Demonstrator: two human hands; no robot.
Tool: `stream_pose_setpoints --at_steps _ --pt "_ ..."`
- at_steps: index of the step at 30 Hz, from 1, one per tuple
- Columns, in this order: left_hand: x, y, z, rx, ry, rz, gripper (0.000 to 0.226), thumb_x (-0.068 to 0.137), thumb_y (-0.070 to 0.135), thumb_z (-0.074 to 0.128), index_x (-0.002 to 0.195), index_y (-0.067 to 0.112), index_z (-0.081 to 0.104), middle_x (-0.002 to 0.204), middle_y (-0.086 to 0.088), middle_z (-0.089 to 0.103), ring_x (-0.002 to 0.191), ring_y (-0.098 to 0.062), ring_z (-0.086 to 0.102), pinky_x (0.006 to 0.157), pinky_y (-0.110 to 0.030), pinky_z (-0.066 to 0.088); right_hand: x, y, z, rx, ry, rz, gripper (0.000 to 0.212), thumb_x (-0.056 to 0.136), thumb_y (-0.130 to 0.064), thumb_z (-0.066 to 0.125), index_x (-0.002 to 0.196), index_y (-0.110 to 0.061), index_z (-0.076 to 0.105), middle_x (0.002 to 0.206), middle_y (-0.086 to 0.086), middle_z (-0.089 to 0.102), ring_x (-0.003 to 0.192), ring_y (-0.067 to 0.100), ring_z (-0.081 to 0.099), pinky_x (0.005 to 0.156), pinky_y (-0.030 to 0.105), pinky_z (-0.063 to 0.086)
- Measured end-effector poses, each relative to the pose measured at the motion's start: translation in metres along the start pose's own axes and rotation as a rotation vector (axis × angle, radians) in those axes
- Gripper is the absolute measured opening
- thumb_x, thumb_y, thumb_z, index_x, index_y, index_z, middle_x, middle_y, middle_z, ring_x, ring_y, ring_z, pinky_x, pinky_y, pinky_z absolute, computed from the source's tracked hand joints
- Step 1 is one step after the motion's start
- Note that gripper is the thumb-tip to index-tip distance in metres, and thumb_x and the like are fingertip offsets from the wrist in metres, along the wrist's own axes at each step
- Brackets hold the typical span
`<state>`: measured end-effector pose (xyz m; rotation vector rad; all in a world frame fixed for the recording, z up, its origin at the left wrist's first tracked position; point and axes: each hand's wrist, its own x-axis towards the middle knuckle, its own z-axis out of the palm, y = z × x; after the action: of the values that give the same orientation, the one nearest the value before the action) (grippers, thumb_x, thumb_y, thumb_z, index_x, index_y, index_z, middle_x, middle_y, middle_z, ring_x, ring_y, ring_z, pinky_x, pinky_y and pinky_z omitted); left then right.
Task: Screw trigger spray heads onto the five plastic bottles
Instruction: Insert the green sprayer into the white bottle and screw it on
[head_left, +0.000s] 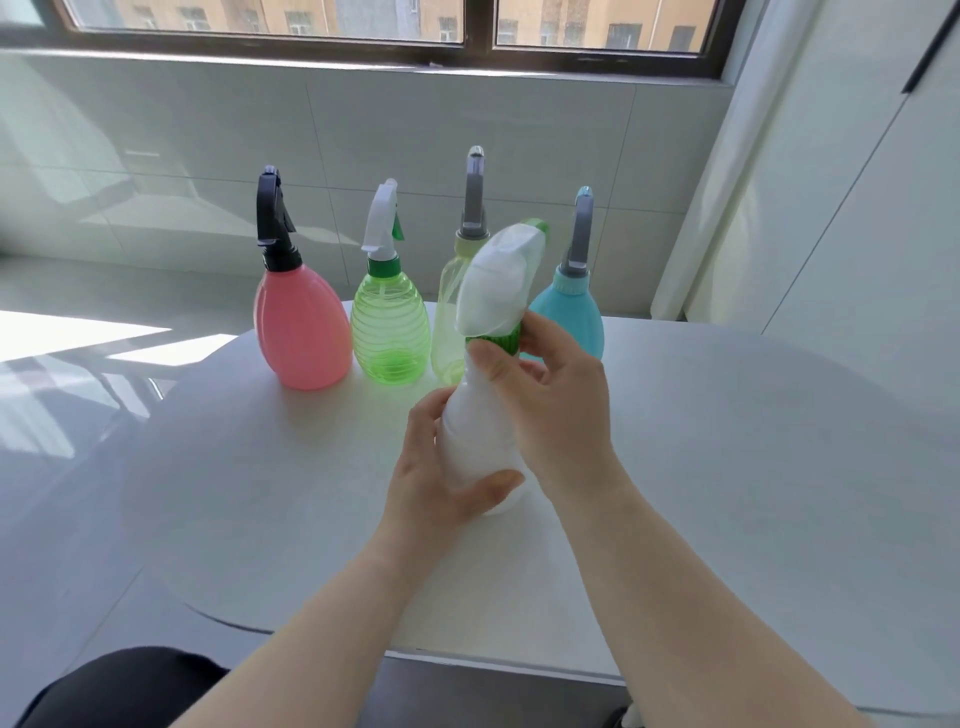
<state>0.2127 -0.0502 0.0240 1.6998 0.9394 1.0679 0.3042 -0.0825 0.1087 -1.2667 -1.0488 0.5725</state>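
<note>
Head view: left hand (441, 467) grips white bottle (478, 447), right hand (556, 410) its green collar (501, 340).

Four bottles (389, 317) in row behind held btl (480, 447), prob. on table (727, 467).

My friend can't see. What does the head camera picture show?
Two hands hold a white bottle over a white table: the left hand grips its body, the right hand pinches the green collar of its spray head. Behind stand four bottles with spray heads on.
</note>
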Motion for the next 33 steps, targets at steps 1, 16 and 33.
stream_pose_setpoints --at_steps 1,16,33 --pt "-0.002 -0.001 0.002 0.011 0.031 0.007 0.071 0.054 0.016 0.08 0.102 0.041 0.034 0.102 0.026 0.044 0.093 0.005 0.048 0.069 -0.003 0.037 -0.001 0.0 0.002 0.007 0.011 0.005 0.027 0.074 -0.013 0.067 0.1 -0.014 0.063 0.082 -0.005 0.062 0.086 0.023 0.06 0.084 0.033 0.047" --pt "0.009 0.007 -0.016 0.03 -0.349 -0.112 0.072 0.034 0.041 0.072 0.099 0.048 0.042 0.102 0.019 0.057 0.09 0.014 0.053 0.068 -0.002 0.041 0.006 -0.006 -0.027 0.139 -0.441 0.029 0.023 0.078 -0.004 0.06 0.098 -0.015 0.061 0.089 0.017 0.065 0.083 0.012 0.055 0.078 0.023 0.046" --pt "0.006 0.009 0.001 0.094 -0.263 -0.097 0.068 0.048 0.024 0.079 0.091 0.055 0.037 0.094 0.025 0.053 0.078 0.023 0.048 0.057 0.003 0.037 0.003 -0.004 -0.03 0.01 -0.204 0.043 0.015 0.076 -0.013 0.065 0.08 -0.026 0.061 0.093 0.021 0.066 0.078 0.011 0.055 0.076 0.028 0.045"
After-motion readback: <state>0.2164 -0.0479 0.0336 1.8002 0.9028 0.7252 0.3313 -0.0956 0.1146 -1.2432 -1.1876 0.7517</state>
